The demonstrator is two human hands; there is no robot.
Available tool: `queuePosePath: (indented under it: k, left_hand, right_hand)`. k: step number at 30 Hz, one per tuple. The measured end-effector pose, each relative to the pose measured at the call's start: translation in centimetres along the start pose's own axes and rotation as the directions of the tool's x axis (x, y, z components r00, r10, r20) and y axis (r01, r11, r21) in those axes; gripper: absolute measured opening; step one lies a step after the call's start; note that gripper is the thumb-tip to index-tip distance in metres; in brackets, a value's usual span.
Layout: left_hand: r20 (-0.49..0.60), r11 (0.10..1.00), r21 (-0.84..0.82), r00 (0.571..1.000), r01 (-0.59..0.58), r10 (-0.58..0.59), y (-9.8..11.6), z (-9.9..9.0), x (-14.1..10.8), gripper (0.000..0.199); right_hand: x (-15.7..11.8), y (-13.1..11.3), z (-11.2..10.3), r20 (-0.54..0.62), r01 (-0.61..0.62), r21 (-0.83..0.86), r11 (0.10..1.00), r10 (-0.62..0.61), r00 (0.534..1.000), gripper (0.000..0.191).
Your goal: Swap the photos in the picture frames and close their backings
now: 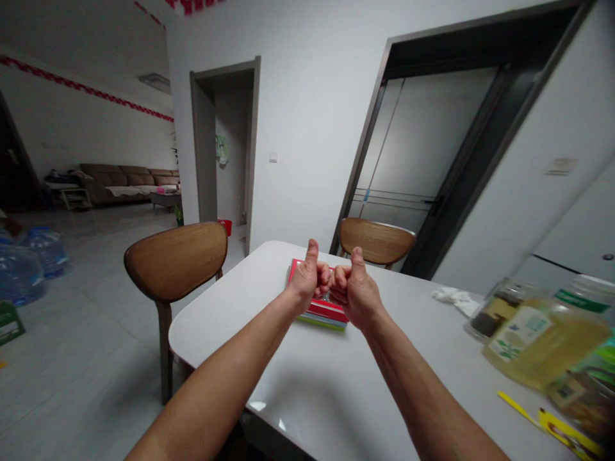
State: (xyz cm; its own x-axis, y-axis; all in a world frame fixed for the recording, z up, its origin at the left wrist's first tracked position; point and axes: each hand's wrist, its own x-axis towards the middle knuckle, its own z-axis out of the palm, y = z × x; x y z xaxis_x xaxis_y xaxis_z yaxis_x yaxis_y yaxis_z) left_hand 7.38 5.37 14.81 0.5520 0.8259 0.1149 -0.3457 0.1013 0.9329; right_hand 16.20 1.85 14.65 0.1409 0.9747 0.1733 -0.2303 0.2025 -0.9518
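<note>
My left hand (306, 279) is closed in a fist with its thumb pointing up. Facing it, my right hand (356, 287) makes the same thumb-up fist, and the curled fingers of the two meet or nearly meet. Nothing shows in either hand. Behind and below them lies a small stack of books (327, 312) with a red cover on top, partly hidden by the hands. The stack rests on the white table (288, 358), and both hands are held above it.
On the table's right side stand a large bottle of yellow liquid (542, 339), a glass jar (500, 310), a crumpled white tissue (456, 298) and a yellow item (569, 432). Wooden chairs stand at the left (177, 259) and far side (377, 240). Water bottles (45, 250) sit on the floor.
</note>
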Motion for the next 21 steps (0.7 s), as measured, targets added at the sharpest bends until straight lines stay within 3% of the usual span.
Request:
queuePosePath:
  k: [2, 3, 4, 5, 6, 9, 13, 16, 18, 19, 21]
  left_hand:
    - [-0.072, 0.997, -0.014, 0.995, 0.073, -0.074, -0.3, -0.2, 0.1, 0.066]
    - [-0.117, 0.993, -0.031, 0.987, 0.111, -0.114, -0.9, -0.6, 0.2, 0.066]
    - [-0.162, 0.988, -0.050, 0.975, 0.143, -0.150, -1.6, -1.2, 0.2, 0.065]
    - [-0.199, 0.984, -0.063, 0.965, 0.164, -0.173, -2.6, -1.9, 0.2, 0.063]
    - [-0.230, 0.981, -0.073, 0.954, 0.180, -0.192, -3.8, -2.7, 0.1, 0.060]
    - [-0.318, 0.963, -0.114, 0.909, 0.244, -0.268, -7.6, -4.9, -0.5, 0.048]
    - [-0.365, 0.962, -0.165, 0.893, 0.216, -0.264, -11.4, -5.8, -1.4, 0.033]
    - [-0.403, 0.980, -0.191, 0.906, 0.054, -0.129, -12.2, -4.9, -1.9, 0.030]
    - [-0.440, 0.981, -0.182, 0.898, -0.067, -0.020, -12.0, -3.9, -2.4, 0.032]
    - [-0.453, 0.980, -0.169, 0.891, -0.109, 0.021, -11.7, -3.4, -2.9, 0.032]
    - [-0.456, 0.979, -0.138, 0.887, -0.149, 0.071, -11.0, -2.6, -4.3, 0.031]
  right_hand:
    - [0.7, 1.0, -0.2, -0.042, 0.041, -0.228, 0.973, -0.052, 0.998, 0.057]
    - [1.1, 1.9, -0.7, -0.068, 0.070, -0.407, 0.911, -0.107, 0.992, 0.057]
    - [1.6, 2.9, -1.3, -0.087, 0.092, -0.588, 0.804, -0.175, 0.981, 0.056]
    - [2.0, 4.1, -2.0, -0.086, 0.090, -0.784, 0.614, -0.252, 0.964, 0.054]
    - [2.5, 5.2, -2.8, -0.075, 0.085, -0.847, 0.524, -0.277, 0.958, 0.048]
    - [3.0, 8.0, -4.8, -0.011, 0.099, -0.927, 0.363, -0.289, 0.957, 0.024]
    - [1.7, 9.6, -5.1, 0.128, 0.182, -0.961, 0.207, -0.250, 0.960, 0.020]
    - [-0.4, 9.6, -4.2, 0.233, 0.263, -0.954, 0.146, -0.198, 0.952, 0.016]
    - [-1.7, 9.3, -3.9, 0.281, 0.312, -0.934, 0.176, -0.181, 0.943, 0.019]
    - [-2.2, 8.9, -3.9, 0.269, 0.312, -0.921, 0.231, -0.199, 0.942, 0.023]
    - [-3.2, 7.8, -4.3, 0.136, 0.243, -0.868, 0.432, -0.264, 0.955, 0.037]
